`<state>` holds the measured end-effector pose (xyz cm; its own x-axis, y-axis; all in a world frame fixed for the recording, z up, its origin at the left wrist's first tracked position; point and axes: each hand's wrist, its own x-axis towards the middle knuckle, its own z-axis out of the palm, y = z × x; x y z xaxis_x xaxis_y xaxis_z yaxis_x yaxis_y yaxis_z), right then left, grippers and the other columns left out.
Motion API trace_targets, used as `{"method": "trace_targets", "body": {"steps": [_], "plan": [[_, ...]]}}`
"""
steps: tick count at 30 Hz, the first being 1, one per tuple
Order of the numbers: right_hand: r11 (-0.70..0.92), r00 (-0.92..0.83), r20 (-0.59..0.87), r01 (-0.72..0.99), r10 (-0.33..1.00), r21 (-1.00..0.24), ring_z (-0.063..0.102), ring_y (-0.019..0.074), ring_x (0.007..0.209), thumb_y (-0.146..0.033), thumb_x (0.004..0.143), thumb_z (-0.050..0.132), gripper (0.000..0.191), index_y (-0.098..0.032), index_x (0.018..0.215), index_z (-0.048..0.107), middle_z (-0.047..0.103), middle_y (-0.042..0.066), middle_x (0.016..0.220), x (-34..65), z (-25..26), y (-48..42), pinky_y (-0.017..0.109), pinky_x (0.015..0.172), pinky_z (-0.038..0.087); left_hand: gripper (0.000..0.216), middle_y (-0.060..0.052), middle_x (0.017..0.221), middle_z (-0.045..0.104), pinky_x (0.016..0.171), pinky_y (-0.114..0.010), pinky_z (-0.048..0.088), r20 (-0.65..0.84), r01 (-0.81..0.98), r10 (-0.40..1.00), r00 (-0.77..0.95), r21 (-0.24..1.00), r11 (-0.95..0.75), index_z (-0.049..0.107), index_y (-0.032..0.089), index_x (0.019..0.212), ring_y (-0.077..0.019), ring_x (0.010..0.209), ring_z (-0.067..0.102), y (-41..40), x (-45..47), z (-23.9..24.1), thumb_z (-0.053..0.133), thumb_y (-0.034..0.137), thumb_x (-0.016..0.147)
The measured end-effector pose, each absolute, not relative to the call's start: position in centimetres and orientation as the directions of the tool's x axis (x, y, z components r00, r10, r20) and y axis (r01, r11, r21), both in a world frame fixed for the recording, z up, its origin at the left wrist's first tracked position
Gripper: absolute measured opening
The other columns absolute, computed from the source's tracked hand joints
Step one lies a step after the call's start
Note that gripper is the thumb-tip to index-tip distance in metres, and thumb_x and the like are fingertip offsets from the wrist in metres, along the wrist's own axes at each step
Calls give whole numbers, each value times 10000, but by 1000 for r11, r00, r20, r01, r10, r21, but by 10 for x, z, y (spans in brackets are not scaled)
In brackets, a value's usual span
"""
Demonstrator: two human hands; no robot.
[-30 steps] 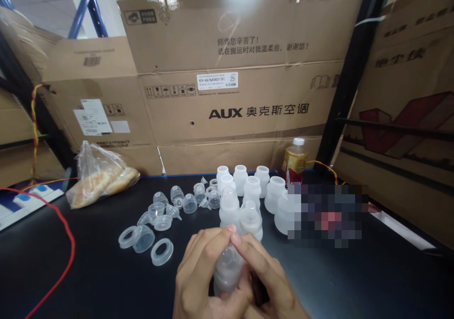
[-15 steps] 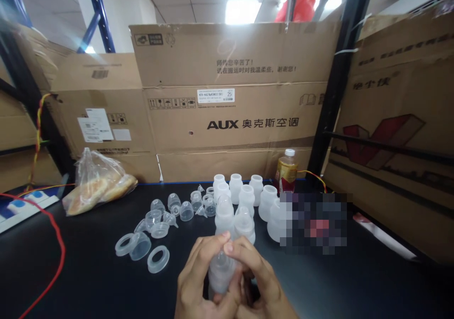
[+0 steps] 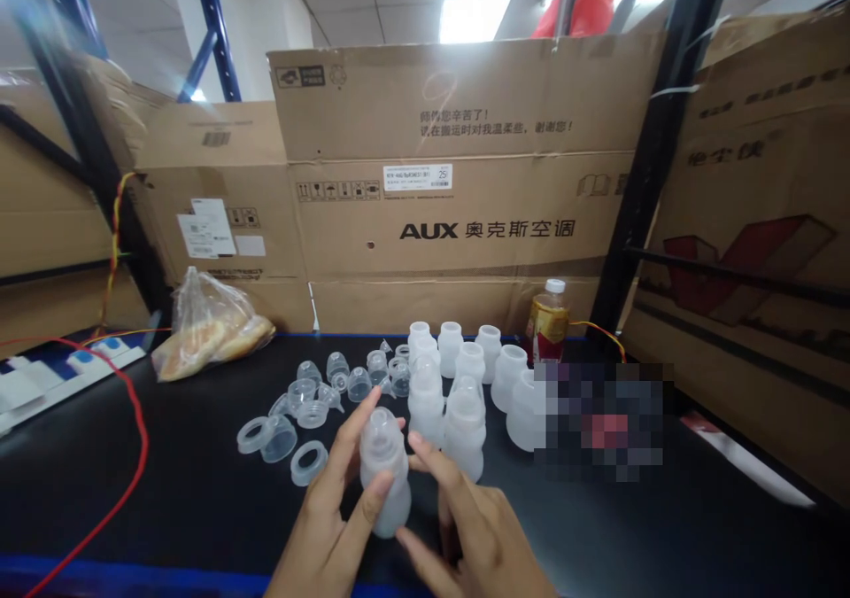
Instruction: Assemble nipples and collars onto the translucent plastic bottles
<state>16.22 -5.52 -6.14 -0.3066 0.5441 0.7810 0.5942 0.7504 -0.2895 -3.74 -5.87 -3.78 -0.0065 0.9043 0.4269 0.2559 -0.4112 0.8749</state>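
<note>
Both hands meet low over the black table (image 3: 166,500), with a translucent bottle (image 3: 385,469) upright between them. The left hand (image 3: 332,527) pinches it, thumb across the front and fingers behind. The right hand (image 3: 475,536) is spread loosely, its fingertips (image 3: 417,443) touching the bottle's right side. More bottles (image 3: 465,376) stand just behind, loose rings (image 3: 307,462) to the left.

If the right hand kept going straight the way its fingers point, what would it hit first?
Likely the capped bottle standing just beyond the right hand, whose index finger points up and away past the held bottle. Depth is unclear.
</note>
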Motion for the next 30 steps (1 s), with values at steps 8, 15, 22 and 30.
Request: {"method": "trace_targets", "body": {"steps": [8,15,22,30], "plan": [[755,-330,817,629,474,-184,619,95,416,-401,1205,414,352,-247,1502,524,862,34,1059,163,-51,-54,224,473,582,738,-14,1833,461,1402,-639,304,414,366,910,-14,849,-381,159,528,1792,-319,1688,454,-57,-26,-47,489,638,1141],[694,-217,673,399,707,-600,628,86,469,-387,1093,695,116,-275,1094,665,655,-116,635,171,-62,-53,142,510,505,844,-39,1723,596,1317,-510,466,371,293,928,31,884,-364,150,491,1783,-285,1604,570,-49,-32,-54,651,512,1104],[577,-171,596,553,785,-601,608,64,480,-463,1096,688,454,-237,718,574,623,-90,552,173,-68,-54,123,555,478,802,-53,1630,685,1210,-490,547,353,358,934,-60,881,-310,265,453,1745,-272,1422,726,-52,-25,-61,669,450,1053],[556,-349,466,702,813,-445,670,100,506,-409,997,804,352,-254,742,617,713,-96,596,171,-79,-46,228,523,347,704,-33,1521,772,1085,-514,614,379,547,919,-104,794,-266,311,450,1700,-316,1369,770,-50,-23,-61,592,479,1056]]}}
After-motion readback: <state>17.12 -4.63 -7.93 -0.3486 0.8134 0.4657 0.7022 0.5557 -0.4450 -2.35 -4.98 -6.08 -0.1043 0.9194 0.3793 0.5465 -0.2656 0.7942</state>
